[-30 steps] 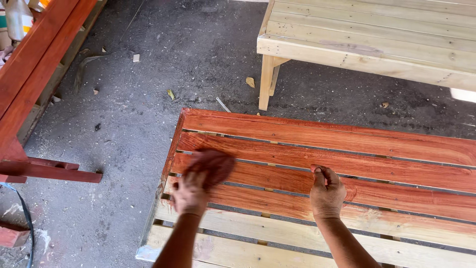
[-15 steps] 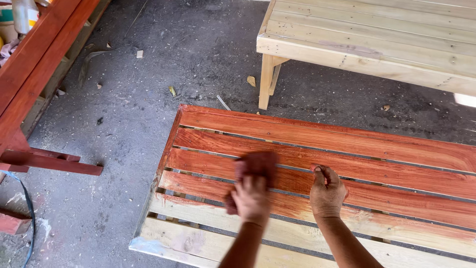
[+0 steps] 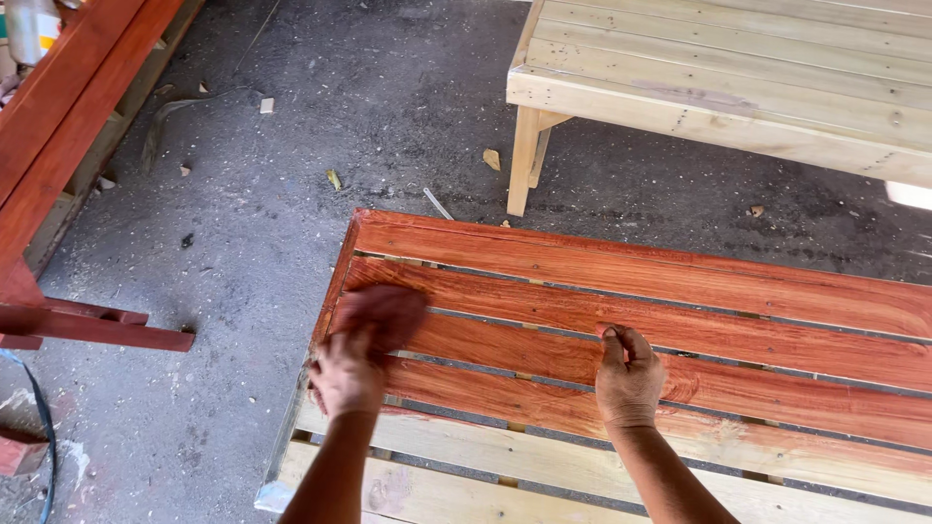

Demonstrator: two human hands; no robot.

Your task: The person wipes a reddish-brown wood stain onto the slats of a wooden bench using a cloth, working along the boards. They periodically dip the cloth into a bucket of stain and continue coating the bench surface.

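Two hands work on a slatted wooden desk point(image 3: 680, 291) whose far slats are stained red-brown while the two nearest slats remain pale and bare. The left hand point(image 3: 348, 374) has its fingers clenched on a stain-soaked rag point(image 3: 381, 312), pressing it flat against a red slat near the desk's left end. The right hand point(image 3: 629, 376) rests on the neighbouring slat, fingers curled in and grasping nothing that I can see. An unstained bench point(image 3: 718, 78) stands beyond on the concrete floor point(image 3: 291, 175).
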